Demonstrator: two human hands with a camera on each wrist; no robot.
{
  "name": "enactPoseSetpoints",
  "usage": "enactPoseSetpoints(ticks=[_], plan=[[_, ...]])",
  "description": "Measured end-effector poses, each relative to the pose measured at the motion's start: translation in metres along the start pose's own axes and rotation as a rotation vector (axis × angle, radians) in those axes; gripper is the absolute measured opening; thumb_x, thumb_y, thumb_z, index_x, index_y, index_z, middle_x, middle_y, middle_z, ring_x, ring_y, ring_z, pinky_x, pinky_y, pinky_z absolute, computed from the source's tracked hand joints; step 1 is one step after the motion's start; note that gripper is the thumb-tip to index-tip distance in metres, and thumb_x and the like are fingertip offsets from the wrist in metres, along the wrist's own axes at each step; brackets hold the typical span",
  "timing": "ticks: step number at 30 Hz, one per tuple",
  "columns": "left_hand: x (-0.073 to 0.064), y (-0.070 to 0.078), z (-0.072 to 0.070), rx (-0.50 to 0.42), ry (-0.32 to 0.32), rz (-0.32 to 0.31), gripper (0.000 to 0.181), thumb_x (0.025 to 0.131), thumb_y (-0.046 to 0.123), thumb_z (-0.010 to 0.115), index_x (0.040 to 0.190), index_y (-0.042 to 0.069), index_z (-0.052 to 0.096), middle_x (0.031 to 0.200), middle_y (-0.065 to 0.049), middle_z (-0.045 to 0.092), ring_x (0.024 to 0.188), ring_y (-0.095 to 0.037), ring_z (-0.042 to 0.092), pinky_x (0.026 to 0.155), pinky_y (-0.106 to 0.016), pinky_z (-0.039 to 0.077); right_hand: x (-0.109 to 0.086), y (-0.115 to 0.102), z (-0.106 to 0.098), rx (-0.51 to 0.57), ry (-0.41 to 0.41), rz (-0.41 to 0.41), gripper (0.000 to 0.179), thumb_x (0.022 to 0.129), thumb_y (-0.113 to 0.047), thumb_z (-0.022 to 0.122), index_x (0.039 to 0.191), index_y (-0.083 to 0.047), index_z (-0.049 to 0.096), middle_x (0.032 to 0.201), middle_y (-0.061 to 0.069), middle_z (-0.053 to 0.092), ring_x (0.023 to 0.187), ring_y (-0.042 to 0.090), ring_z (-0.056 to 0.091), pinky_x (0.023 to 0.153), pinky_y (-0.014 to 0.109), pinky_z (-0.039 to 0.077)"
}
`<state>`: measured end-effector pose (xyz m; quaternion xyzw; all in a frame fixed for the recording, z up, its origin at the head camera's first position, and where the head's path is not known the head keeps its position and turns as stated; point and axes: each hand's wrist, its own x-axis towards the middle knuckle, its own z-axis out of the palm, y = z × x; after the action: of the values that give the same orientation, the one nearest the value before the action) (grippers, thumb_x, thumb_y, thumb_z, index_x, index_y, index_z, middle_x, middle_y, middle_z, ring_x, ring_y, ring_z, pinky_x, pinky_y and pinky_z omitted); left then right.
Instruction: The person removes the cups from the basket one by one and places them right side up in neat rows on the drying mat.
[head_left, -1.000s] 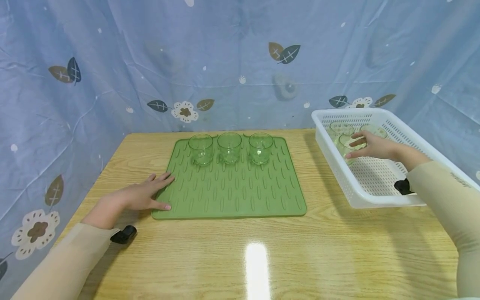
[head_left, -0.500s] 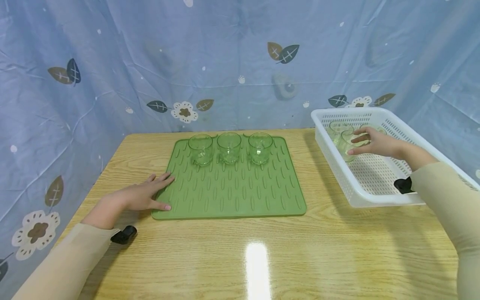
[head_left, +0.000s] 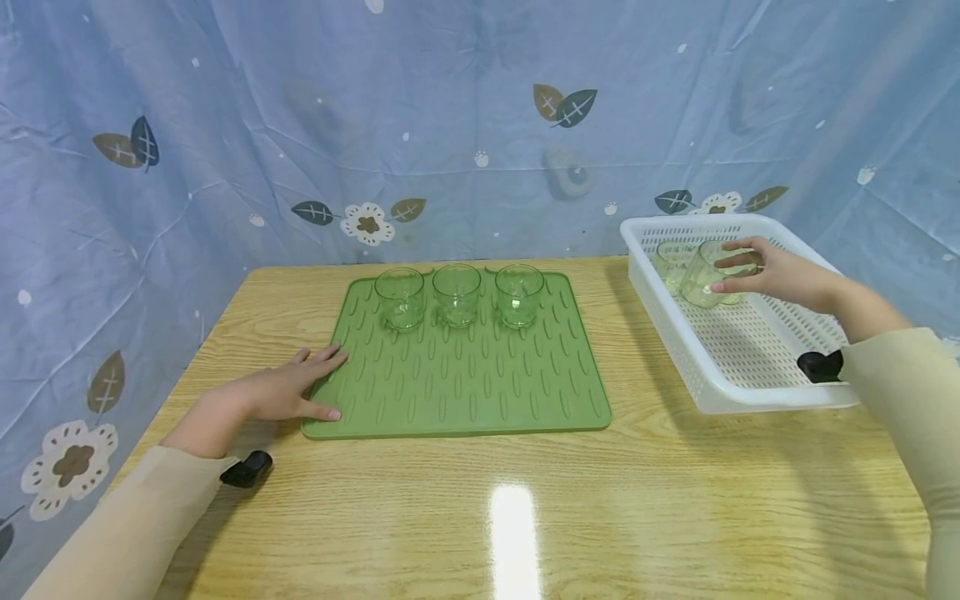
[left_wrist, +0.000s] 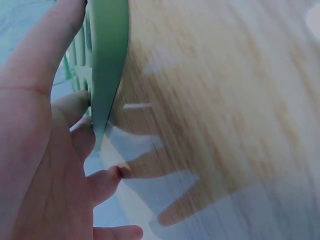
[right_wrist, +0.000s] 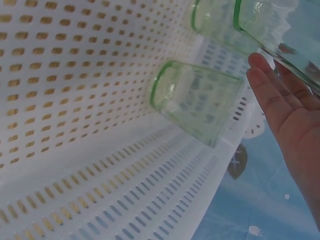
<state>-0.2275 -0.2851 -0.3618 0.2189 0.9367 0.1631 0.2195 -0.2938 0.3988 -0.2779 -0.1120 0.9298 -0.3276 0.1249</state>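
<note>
My right hand (head_left: 787,271) grips a clear green-tinted drinking glass (head_left: 701,282) by its upper part, over the white basket. In the head view the glass leans; in the right wrist view this held glass (right_wrist: 260,24) is at the top right, above two others. One glass (right_wrist: 195,100) stands near the basket wall, and a second glass (right_wrist: 220,27) is beyond it. Spread fingers of my left hand (head_left: 281,392) rest on the left edge of the green mat (head_left: 465,387). A left glass (head_left: 400,300), middle glass (head_left: 457,298) and right glass (head_left: 519,298) stand upright along the mat's back.
The perforated white plastic basket (head_left: 720,402) stands at the table's right, with a raised rim all round. A wooden table (head_left: 360,517) bears mat and basket. Behind hangs a blue patterned curtain (head_left: 450,125). Black wrist devices show at the left cuff (head_left: 247,469) and right cuff (head_left: 821,365).
My right hand has lifted the glass from its place in the basket and shifted slightly up and right; the glass now leans. My left hand has stayed on the mat.
</note>
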Motion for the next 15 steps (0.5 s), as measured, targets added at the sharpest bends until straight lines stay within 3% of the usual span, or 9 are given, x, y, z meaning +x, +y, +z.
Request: enactPoseSetpoints(ticks=[3, 6, 15], plan=[[0.0, 0.0, 0.0, 0.004, 0.0, -0.001, 0.105, 0.091, 0.057, 0.071, 0.164, 0.003, 0.017, 0.168, -0.026, 0.003, 0.146, -0.062, -0.001, 0.1, -0.085, 0.02, -0.002, -0.004, -0.003, 0.005, 0.023, -0.008, 0.083, 0.106, -0.023, 0.062, 0.161, 0.003, 0.007, 0.156, 0.033, 0.032, 0.126, 0.015, 0.052, 0.097, 0.031, 0.048], [0.0, 0.001, -0.001, -0.005, -0.001, 0.0, 0.105, 0.091, 0.056, 0.071, 0.164, 0.003, 0.017, 0.168, -0.027, 0.003, 0.146, -0.062, -0.001, 0.101, -0.085, 0.019, -0.004, -0.007, -0.006, 0.014, 0.039, -0.023, 0.081, 0.105, -0.023, 0.063, 0.161, 0.002, 0.011, 0.156, 0.03, 0.034, 0.108, -0.011, 0.048, 0.08, 0.009, 0.042], [-0.001, 0.001, 0.0, -0.014, -0.001, 0.005, 0.105, 0.092, 0.055, 0.071, 0.164, 0.003, 0.017, 0.167, -0.027, 0.003, 0.145, -0.063, -0.002, 0.102, -0.084, 0.017, -0.007, -0.016, -0.003, 0.058, 0.093, -0.076, 0.078, 0.104, -0.016, 0.063, 0.162, 0.0, 0.013, 0.152, 0.024, 0.039, 0.103, -0.016, 0.053, 0.081, 0.009, 0.045]])
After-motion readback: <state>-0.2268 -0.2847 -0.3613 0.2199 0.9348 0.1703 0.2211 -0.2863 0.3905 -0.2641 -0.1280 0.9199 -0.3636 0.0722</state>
